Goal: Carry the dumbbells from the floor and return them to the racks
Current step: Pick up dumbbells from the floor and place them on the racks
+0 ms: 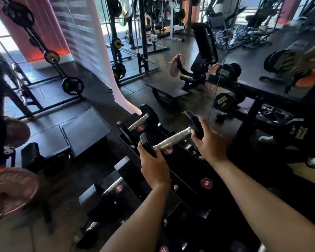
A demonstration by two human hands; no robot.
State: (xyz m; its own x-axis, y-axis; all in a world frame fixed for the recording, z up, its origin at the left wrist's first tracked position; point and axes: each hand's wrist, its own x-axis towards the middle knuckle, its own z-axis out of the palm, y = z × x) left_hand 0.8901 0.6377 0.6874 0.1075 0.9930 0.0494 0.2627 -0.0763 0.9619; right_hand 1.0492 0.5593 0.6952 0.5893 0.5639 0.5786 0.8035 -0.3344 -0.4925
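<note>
A small black dumbbell with a silver handle hovers at the top tier of the black dumbbell rack. My left hand grips its near head and my right hand grips its far head. It sits over a red round label near the handle; another red label marked 5 lies on the rack further right. A second dumbbell rests on the rack just behind it. Lower tiers hold another dumbbell and one more near the floor.
A mirror stands behind the rack, with larger dumbbells at its foot. A black flat bench lies to the left. Pink weight plates hang at the far left. Barbell racks and machines fill the room beyond.
</note>
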